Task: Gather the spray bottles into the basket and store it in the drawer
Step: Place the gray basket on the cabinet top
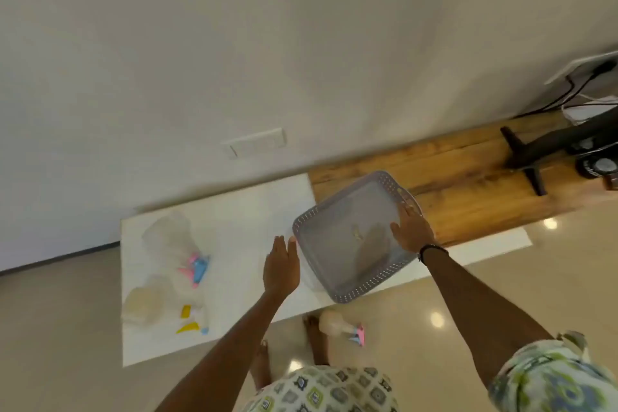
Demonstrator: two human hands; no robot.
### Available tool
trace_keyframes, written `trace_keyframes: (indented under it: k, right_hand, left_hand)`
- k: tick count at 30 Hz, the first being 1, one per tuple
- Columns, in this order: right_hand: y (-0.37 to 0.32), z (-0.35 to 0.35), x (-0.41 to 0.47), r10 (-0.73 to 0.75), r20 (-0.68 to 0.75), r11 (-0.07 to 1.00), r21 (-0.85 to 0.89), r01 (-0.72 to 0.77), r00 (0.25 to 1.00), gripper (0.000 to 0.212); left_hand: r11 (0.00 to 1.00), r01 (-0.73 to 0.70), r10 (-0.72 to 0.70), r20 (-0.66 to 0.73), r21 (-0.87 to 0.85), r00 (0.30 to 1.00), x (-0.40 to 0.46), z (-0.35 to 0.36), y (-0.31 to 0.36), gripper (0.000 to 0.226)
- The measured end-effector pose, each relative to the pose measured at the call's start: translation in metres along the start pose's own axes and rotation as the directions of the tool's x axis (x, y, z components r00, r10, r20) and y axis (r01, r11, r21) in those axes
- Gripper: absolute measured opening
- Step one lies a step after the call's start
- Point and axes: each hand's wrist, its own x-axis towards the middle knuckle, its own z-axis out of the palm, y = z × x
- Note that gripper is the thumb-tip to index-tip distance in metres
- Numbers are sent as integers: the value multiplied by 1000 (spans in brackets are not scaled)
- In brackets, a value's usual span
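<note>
Grey perforated basket [354,237] sits tilted on the bench [247,211], over the seam where the white top meets the wood top [468,184]. Right hand [411,227] lies on the basket's right side near its handle cutout, fingers [406,211] mostly straight and together, not clearly curled round the rim. Left hand [281,264] hovers just left of the basket, flat, fingers straight and close together, holding nothing. Left of the basket on the white top: a clear bottle with pink and blue trigger [187,251], and nearer the front edge a pale bottle with yellow trigger [157,304]; blur hides exact count. One more bottle [341,326] lies on the floor [468,294] below the basket, beside bare feet [314,338]. Right of the basket on the wood: a black stand [528,150] and cables [575,94] at the wall. Basket looks empty.
</note>
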Motion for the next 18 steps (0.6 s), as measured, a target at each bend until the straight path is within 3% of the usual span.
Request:
trace_keyframes:
  k: [2,6,11,14,18]
  right_hand:
    - [10,2,13,53,60,998,20,-54,997,57]
    - [27,13,40,90,78,995,38,-93,993,56]
    - [41,29,71,113,-42,986,127,-107,993,63]
    - [45,35,81,59,-161,990,140,-37,985,59]
    - [49,37,89,184,-261,947,306,-100,948,54]
  left_hand:
    - [981,136,-131,50,-138,990,5,9,-11,53]
    - [912,262,-214,180,-314,960,18,35,-51,58]
    - [888,320,-233,277,-329,932,33,60,-66,40]
    - [853,351,-252,284,-386,925,41,70,-62,37]
    - [803,394,-268,321,-447,909,49,79,-54,40]
